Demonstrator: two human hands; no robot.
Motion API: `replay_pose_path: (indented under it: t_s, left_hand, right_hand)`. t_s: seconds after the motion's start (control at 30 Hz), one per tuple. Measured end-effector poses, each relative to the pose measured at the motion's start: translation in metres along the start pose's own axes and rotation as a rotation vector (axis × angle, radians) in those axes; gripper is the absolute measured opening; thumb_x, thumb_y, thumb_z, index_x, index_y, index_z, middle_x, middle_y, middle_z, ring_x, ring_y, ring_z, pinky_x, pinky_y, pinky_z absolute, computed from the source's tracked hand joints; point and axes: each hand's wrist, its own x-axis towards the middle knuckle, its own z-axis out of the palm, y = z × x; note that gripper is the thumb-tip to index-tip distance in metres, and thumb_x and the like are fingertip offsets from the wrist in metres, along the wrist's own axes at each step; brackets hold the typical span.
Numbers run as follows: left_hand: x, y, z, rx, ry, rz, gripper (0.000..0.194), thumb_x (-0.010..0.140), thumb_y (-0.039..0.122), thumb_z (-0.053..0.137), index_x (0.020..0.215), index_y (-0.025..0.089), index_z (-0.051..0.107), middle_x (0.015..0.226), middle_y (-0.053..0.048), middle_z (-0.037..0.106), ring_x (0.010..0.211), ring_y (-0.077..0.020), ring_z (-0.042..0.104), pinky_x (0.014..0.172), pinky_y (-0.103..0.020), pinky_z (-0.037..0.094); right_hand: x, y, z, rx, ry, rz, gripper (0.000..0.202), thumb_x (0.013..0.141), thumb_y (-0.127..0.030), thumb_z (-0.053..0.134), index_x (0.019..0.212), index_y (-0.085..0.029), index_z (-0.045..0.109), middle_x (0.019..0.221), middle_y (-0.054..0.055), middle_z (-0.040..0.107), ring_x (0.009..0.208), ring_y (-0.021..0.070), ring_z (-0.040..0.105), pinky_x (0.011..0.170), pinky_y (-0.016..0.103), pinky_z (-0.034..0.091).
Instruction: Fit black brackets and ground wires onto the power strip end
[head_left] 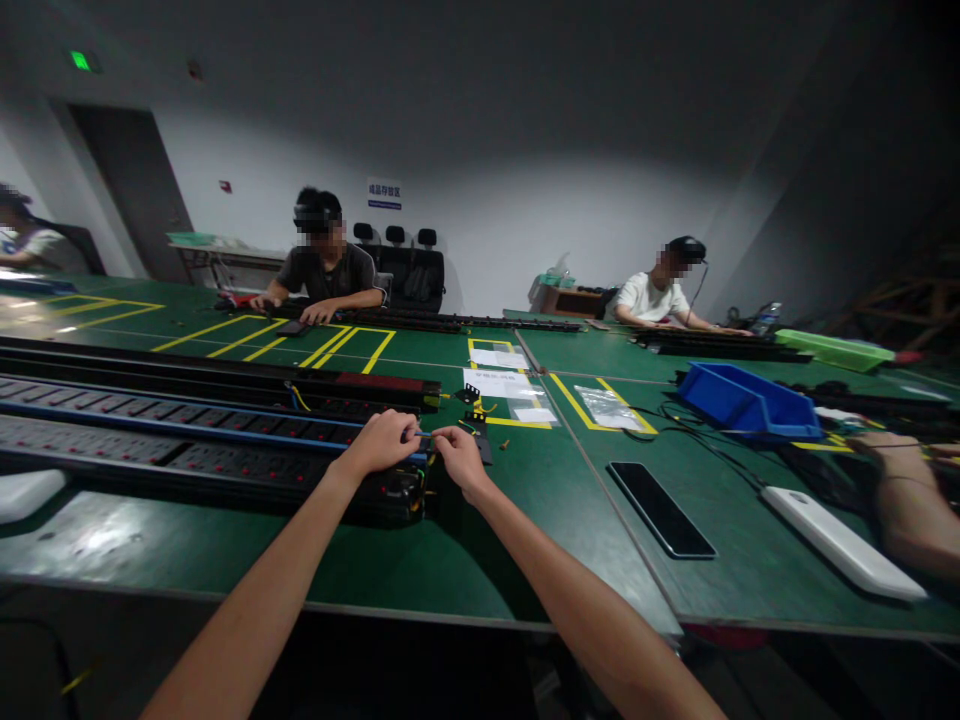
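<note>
My left hand [384, 442] is closed at the right end of a long black power strip [255, 428] with rows of sockets and red dots. My right hand [459, 458] is pinched just beyond that end. A thin blue piece [425, 434], perhaps a wire, spans the fingertips of both hands; its full shape is hidden. A second socket strip [225, 462] lies along the near side, its end below my hands. Small black brackets [471, 394] and a yellow-green wire [484, 408] lie beyond my right hand. A small brass-coloured part [505, 444] is to its right.
Right of me are a phone [660, 508], a white power bank [840, 540] with cables, a blue bin [750, 402] and another person's arm [911, 500]. Two people work across the green table [540, 560]; another sits far left. A white object [30, 494] lies at left.
</note>
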Motion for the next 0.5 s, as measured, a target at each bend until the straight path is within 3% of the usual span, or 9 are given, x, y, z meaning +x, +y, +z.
replay_pose_path:
  t_s: [0.5]
  left_hand:
    - [-0.0002, -0.0004, -0.0005, 0.01, -0.003, 0.007, 0.017, 0.081, 0.024, 0.055, 0.066, 0.021, 0.048, 0.075, -0.001, 0.066, 0.078, -0.0203, 0.059, 0.069, -0.029, 0.034]
  right_hand:
    - [-0.0008, -0.0008, -0.0004, 0.007, -0.001, 0.0, 0.027, 0.078, -0.033, 0.055, 0.092, -0.017, 0.072, 0.084, 0.004, 0.071, 0.078, 0.0195, 0.063, 0.071, 0.029, 0.047]
